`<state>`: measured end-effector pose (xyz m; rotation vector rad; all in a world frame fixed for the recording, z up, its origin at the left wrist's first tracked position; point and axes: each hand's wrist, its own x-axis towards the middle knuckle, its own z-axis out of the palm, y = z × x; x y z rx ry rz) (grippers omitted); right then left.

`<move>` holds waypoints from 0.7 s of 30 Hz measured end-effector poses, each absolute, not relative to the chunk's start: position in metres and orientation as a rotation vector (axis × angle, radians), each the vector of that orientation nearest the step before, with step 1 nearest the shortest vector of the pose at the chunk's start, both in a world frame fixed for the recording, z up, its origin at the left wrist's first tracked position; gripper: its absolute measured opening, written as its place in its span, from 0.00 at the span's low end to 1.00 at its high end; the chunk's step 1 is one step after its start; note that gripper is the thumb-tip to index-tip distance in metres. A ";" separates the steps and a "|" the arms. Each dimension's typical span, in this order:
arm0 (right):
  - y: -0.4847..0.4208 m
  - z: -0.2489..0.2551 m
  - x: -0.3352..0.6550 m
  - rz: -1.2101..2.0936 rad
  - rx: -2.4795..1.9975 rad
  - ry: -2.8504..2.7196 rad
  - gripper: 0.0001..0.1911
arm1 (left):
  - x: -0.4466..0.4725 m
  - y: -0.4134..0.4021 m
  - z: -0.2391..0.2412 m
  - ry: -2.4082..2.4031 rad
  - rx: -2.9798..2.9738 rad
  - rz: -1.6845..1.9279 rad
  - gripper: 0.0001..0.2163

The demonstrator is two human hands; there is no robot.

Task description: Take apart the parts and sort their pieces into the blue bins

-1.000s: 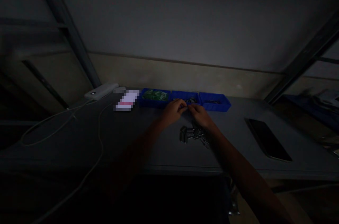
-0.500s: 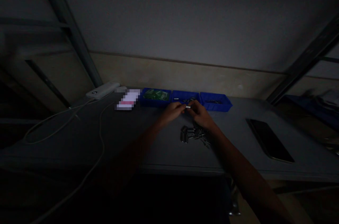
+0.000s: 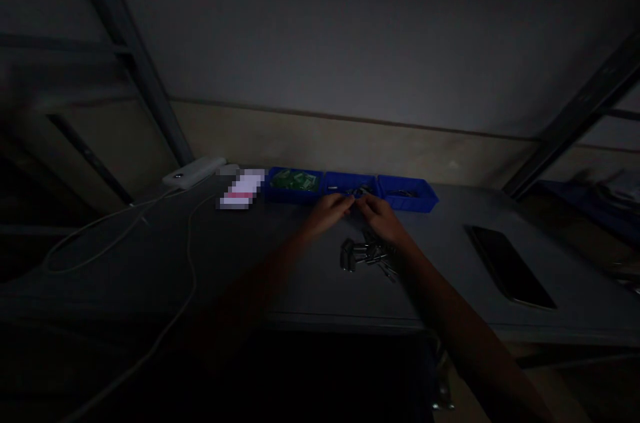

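Observation:
My left hand (image 3: 330, 211) and my right hand (image 3: 379, 215) meet fingertip to fingertip, just in front of the middle blue bin (image 3: 350, 180). Both are closed in a pinch around something small that the fingers mostly hide. Below my right hand, a loose pile of shiny metal pieces (image 3: 367, 253) lies on the grey table (image 3: 295, 283). More small metal parts lie in the middle bin, and some in the right blue bin (image 3: 425, 202). The left blue bin (image 3: 290, 196) holds green-and-clear small packets (image 3: 295, 180).
At the right lies a dark tablet-like slab (image 3: 513, 266). A lit, blurred-out screen (image 3: 243, 190) and a white power strip (image 3: 195, 172) are at the left, with a white cable (image 3: 190, 263) running over the front edge. Metal posts (image 3: 150, 90) frame the table.
The small pale piece that showed between my fingertips is now mostly covered, as the fingertips have closed in and turned slightly. The bins and the pile have stayed put.

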<state>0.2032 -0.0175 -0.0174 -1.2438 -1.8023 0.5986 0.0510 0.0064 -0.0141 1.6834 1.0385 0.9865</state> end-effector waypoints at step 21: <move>-0.011 -0.016 0.212 0.729 -1.249 -1.719 0.20 | 0.059 0.004 -0.027 1.037 2.043 1.120 0.11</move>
